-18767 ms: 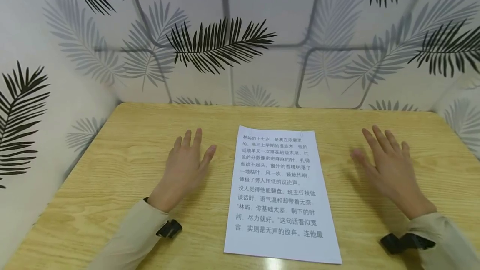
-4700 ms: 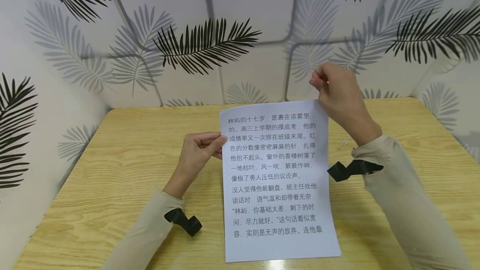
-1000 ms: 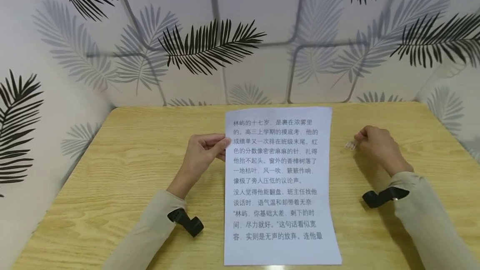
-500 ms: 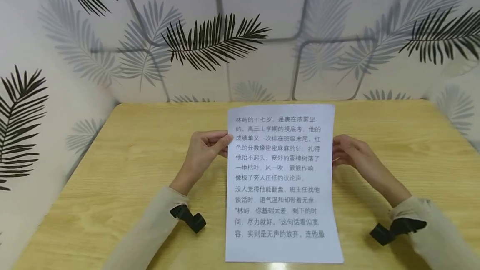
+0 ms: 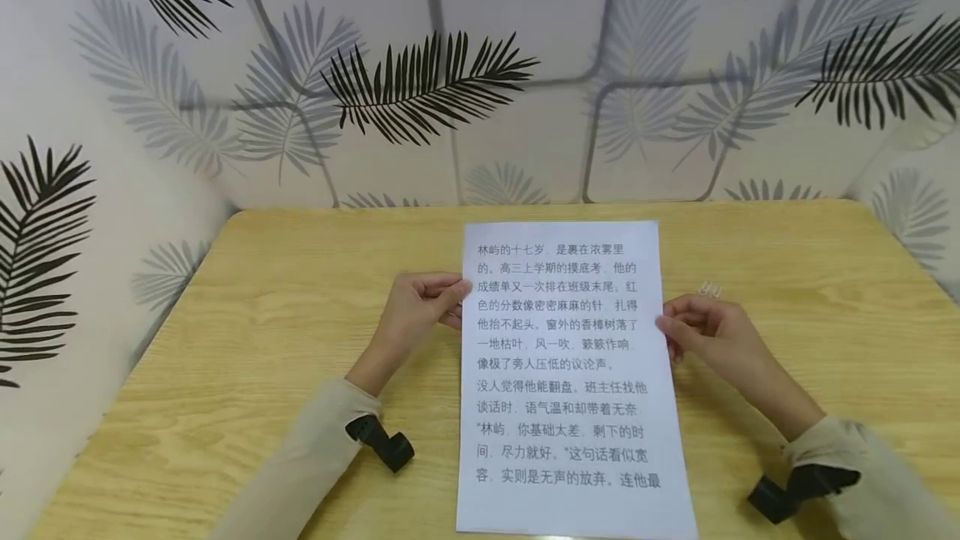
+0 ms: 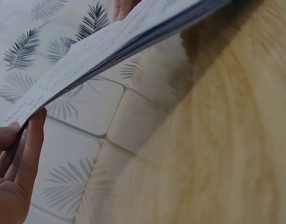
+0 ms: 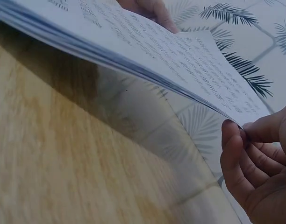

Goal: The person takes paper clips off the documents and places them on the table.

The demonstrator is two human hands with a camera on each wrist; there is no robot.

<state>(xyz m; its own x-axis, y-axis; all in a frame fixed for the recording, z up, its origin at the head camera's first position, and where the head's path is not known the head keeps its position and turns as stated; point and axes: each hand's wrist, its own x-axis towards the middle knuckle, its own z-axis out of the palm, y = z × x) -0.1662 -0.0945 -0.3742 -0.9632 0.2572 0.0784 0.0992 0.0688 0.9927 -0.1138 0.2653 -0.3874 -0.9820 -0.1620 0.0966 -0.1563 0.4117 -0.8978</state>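
A stack of several printed paper sheets [image 5: 562, 407] slants up off the table, its far end raised. My left hand [image 5: 416, 311] pinches the stack's left edge near the top, thumb on the printed face and fingers beneath. On the opposite edge, slightly lower, my right hand [image 5: 712, 340] pinches it the same way. The wrist views show the layered edges of the sheets [image 6: 110, 51], with the thumb of the right hand [image 7: 264, 163] on top. Small pale paper clips [image 5: 709, 289] lie on the table just beyond my right hand.
The light wood table [image 5: 225, 357] runs back to a wall [image 5: 525, 140] with a leaf pattern. Another wall rises along the left side. Black wrist cameras are strapped over both sleeves, the right one [image 5: 776, 497] low beside the stack.
Earlier the stack lay flat, clips at its top edge, hands apart. Later the clips were on the table. My right hand has since moved from them to the stack's right edge; its far end dips slightly.
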